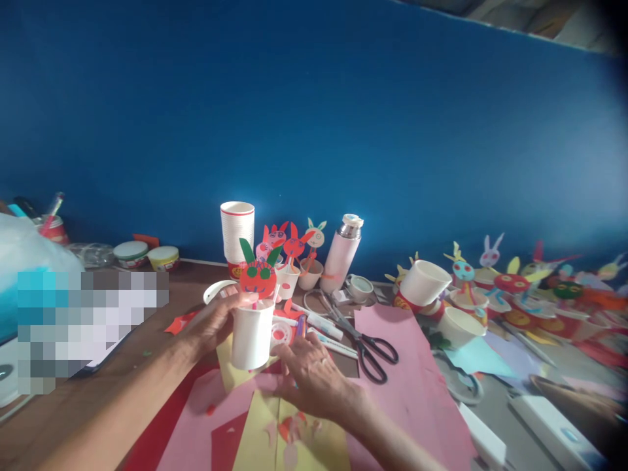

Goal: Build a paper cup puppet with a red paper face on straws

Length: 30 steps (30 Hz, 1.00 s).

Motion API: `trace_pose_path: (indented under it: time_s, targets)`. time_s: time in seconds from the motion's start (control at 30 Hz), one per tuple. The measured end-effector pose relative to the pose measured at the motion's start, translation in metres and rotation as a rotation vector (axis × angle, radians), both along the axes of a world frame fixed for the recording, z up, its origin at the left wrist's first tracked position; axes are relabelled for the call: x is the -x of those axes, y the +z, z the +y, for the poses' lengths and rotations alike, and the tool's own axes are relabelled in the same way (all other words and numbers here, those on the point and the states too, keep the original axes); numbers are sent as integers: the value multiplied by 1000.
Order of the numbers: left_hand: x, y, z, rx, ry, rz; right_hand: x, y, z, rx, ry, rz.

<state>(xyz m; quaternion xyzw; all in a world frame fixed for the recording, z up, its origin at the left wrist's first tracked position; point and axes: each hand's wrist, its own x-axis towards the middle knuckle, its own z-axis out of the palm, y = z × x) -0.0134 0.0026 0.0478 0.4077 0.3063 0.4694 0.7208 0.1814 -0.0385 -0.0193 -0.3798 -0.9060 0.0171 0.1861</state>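
A white paper cup is upright in front of me. My left hand is closed on it from the left, its thumb at the rim against the red paper rabbit face. That face has green ears and green round eyes and rises out of the cup. Fingers behind the cup are hidden. My right hand is by the cup's lower right side, fingers bent but apart, with nothing seen in them. Whether its fingertips touch the cup I cannot tell. Below lie yellow paper and paper scraps.
Black-handled scissors lie on pink paper. Behind stand stacked cups, more rabbit figures and a pink flask. Several finished-looking figures and a person's hand are at right. Lidded tubs sit left.
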Motion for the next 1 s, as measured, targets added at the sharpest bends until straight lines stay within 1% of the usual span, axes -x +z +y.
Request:
trace_pose_path:
  time_s: [0.17, 0.33, 0.4, 0.53, 0.6, 0.63, 0.67, 0.7, 0.73, 0.83, 0.9, 0.93, 1.0]
  targets:
    - [0, 1, -1, 21, 13, 22, 3, -5, -2, -84, -24, -75]
    - [-1, 2, -1, -2, 4, 22, 5, 2, -6, -60, -30, -164]
    - [-1, 1, -1, 3, 19, 25, 7, 1, -9, -51, -44, -156]
    - [-3, 2, -2, 13, 28, 43, 10, -5, -11, -50, -66, -134]
    - [-3, 4, -3, 27, 15, 56, 9, -3, -9, -23, -68, -103]
    - [-3, 4, -3, 29, 13, 58, 7, -1, -7, 13, -73, -53]
    - [-3, 5, -3, 24, 15, 54, 4, 4, -4, 75, -75, 29]
    - [-2, 5, -3, 16, 19, 48, 1, 9, 0, 167, -74, 145]
    - [-2, 5, -3, 10, 21, 44, -3, 15, 4, 287, -83, 304]
    - [-1, 3, -1, 11, 25, 39, -13, 30, 17, 784, -19, 880]
    - [-1, 2, -1, 33, 40, 58, -16, 33, 22, 1028, 4, 1201]
    - [-1, 2, -1, 43, 49, 68, -17, 32, 24, 1113, 3, 1312]
    - [-2, 1, -1, 63, 53, 81, -15, 27, 26, 1237, -10, 1442]
